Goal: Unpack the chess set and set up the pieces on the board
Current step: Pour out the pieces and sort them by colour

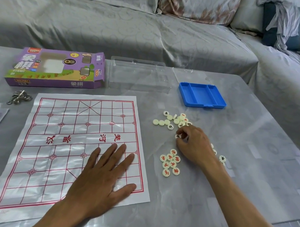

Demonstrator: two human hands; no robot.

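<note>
your left hand [104,176] lies flat, fingers spread, pinning the board [73,152] smooth. your right hand [193,145] pinches one piece [177,136] from the pile [175,121] beside the board, probably for sorting.

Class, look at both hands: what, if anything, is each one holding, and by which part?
The right hand pinches one round chess piece by its rim with its fingertips. The left hand holds nothing; it rests flat on the paper board.
</note>
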